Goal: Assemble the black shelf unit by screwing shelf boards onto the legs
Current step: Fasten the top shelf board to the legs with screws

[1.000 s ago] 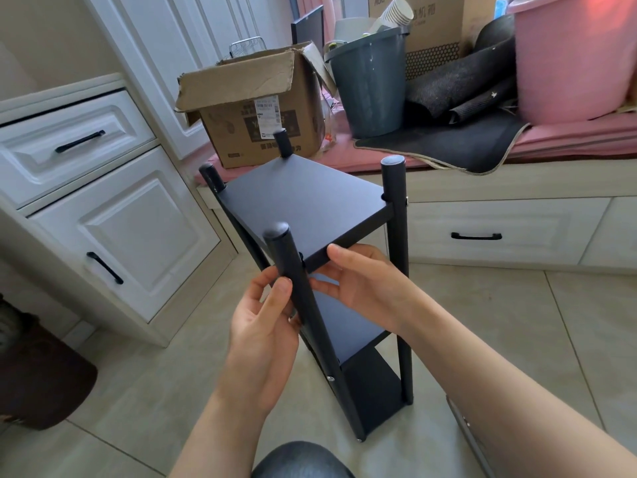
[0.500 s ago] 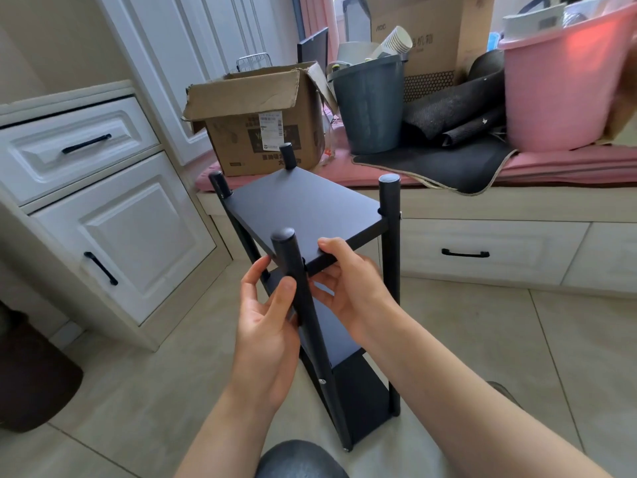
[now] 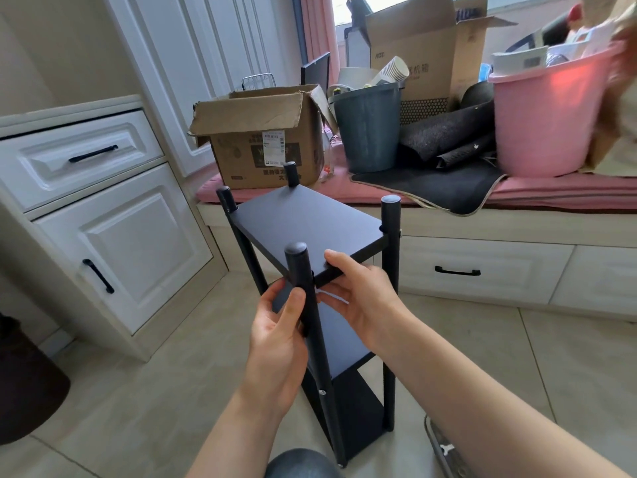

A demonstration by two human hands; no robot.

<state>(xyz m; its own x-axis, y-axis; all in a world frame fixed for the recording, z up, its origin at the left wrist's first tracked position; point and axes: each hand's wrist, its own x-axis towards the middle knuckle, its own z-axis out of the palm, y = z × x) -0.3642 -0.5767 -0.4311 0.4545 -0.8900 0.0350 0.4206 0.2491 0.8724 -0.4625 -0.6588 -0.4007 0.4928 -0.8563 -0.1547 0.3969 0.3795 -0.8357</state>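
The black shelf unit (image 3: 310, 222) stands upright on the tiled floor in front of me, with three boards between four round legs. My left hand (image 3: 279, 336) grips the near left leg (image 3: 299, 267) just below the top board, thumb along the leg's front. My right hand (image 3: 362, 298) holds the top board's near edge, fingers on top and thumb underneath. A small silver screw head (image 3: 322, 392) shows low on the near left leg. The middle board is partly hidden behind my hands.
White cabinet with black handles (image 3: 100, 236) stands to the left. A window bench (image 3: 482, 219) behind the shelf carries a cardboard box (image 3: 262, 139), a grey bin (image 3: 368, 125), dark mats (image 3: 444, 150) and a pink tub (image 3: 548, 119). A dark round object (image 3: 31, 388) sits at far left.
The view has tilted upward and the shelf sits lower and more upright in view. Both hands keep their hold near the top board's near left corner.
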